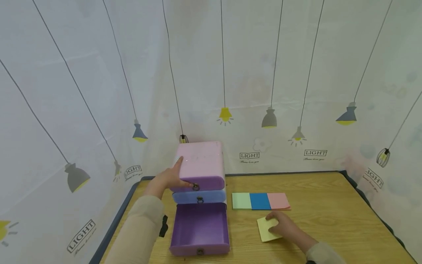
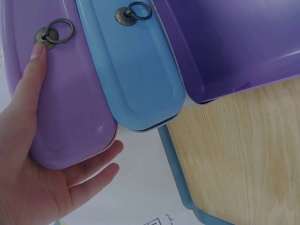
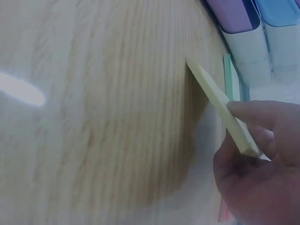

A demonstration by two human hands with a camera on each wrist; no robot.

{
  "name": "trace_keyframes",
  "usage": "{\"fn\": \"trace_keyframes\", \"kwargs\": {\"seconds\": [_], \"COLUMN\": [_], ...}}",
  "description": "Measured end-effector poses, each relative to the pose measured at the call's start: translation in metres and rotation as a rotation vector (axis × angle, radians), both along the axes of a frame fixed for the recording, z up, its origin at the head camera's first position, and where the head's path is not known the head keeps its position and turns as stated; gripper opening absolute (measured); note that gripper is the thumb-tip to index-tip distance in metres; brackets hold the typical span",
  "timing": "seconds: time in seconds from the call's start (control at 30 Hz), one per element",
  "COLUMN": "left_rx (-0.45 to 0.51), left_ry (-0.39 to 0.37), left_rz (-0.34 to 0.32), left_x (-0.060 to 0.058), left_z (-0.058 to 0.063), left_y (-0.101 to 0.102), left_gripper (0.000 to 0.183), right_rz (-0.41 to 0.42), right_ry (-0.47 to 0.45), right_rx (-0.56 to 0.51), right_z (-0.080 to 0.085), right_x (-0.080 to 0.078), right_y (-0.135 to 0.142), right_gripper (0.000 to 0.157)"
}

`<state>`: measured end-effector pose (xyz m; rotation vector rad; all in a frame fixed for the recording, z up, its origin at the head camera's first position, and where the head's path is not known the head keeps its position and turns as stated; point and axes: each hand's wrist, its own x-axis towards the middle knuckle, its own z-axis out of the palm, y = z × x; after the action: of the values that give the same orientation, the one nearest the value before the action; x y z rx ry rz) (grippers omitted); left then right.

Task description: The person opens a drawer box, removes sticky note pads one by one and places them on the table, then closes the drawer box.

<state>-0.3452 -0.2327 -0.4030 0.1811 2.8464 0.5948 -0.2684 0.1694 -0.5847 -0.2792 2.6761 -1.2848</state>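
Note:
A small three-drawer cabinet with a pink top (image 1: 200, 159) stands at the back left of the table. Its bottom purple drawer (image 1: 201, 225) is pulled out, and nothing shows inside it. The blue middle drawer (image 2: 136, 65) and the purple top drawer (image 2: 70, 93) are pushed in. My left hand (image 1: 171, 178) grips the cabinet's upper left corner, its thumb by the top drawer's ring pull (image 2: 54, 33). In my right hand (image 1: 283, 225) a yellow sticky-note pad (image 3: 220, 103) is pinched at one edge, tilted above the table in the right wrist view.
Behind the right hand, green (image 1: 241, 201), blue (image 1: 260, 201) and pink (image 1: 278, 201) sticky-note pads lie in a row. A small black object (image 1: 163, 226) is left of the open drawer. A lamp-printed sheet (image 1: 250, 73) surrounds the wooden table (image 1: 316, 198).

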Motion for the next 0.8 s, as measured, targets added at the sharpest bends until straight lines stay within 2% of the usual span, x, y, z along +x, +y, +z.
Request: {"fn": "trace_keyframes", "kwargs": {"seconds": [0.1, 0.33, 0.63, 0.8], "left_rx": [-0.001, 0.003, -0.004, -0.013], "left_ry": [-0.002, -0.003, 0.006, 0.003], "left_rz": [0.001, 0.006, 0.006, 0.009], "left_x": [-0.001, 0.000, 0.001, 0.000], "left_z": [-0.001, -0.001, 0.000, -0.001], "left_y": [0.000, 0.001, 0.001, 0.000], "left_gripper": [0.122, 0.123, 0.122, 0.123], "right_rz": [-0.052, -0.084, -0.161, -0.178], "right_ry": [-0.015, -0.015, 0.000, -0.027], "right_rx": [0.039, 0.167, 0.249, 0.328], "right_z": [-0.005, -0.016, -0.015, -0.011], "right_x": [0.003, 0.005, 0.009, 0.009], "right_y": [0.006, 0.019, 0.041, 0.052], "right_gripper": [0.045, 0.068, 0.073, 0.075]}}
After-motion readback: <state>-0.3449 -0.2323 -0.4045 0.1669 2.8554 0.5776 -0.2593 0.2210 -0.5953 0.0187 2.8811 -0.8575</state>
